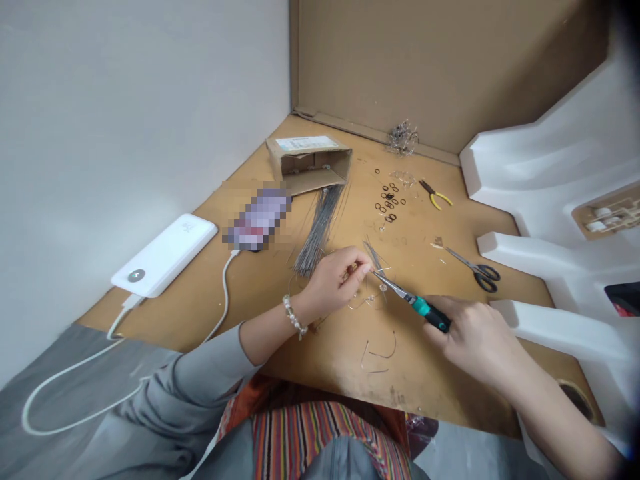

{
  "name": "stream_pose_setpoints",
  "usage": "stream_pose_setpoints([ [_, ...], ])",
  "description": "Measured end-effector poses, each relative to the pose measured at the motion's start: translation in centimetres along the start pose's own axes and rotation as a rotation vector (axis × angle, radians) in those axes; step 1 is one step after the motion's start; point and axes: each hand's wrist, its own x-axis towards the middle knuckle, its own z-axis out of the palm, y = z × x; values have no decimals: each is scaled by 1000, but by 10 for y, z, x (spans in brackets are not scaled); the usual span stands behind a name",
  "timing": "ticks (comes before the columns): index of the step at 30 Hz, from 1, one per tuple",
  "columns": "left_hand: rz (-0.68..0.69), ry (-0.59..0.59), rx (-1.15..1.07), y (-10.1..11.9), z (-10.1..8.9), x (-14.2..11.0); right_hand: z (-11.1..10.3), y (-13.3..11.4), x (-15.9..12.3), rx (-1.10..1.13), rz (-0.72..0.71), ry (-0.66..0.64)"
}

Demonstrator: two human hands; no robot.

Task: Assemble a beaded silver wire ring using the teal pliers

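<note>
My left hand (340, 279) is closed in a pinch on a thin piece of wire (383, 269) over the middle of the table. Around the green-and-black handles of a pair of needle-nose pliers (423, 308) my right hand (475, 340) is wrapped. The pliers' tips meet the wire close to my left fingertips; whether the jaws grip it I cannot tell. Just below lie small clear beads (370, 300) with bits of wire. A large bundle of straight grey wires (316, 240) rests left of my hands, and a smaller wire bunch (373, 253) lies behind them.
An open cardboard box (310, 163) stands at the back left. Black rings (389, 200), yellow-handled pliers (436, 195) and scissors (475, 268) lie farther right. A phone (260, 220) and white power bank (165, 257) are on the left. White foam (500, 167) borders the right side.
</note>
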Motion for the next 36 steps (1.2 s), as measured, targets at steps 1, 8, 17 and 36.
stream_pose_setpoints([
  [1, -6, 0, -8, 0, 0, 0, 0, 0, 0, 19, 4, -22],
  [8, -220, 47, -252, -1, 2, 3, -1, 7, 1, 66, -31, -32],
  [17, -218, -9, -515, -3, -2, 8, -11, 4, -8, -103, 16, 97],
  [36, 1, -3, -439, -3, -3, 4, -33, -9, -23, -170, -8, 157],
])
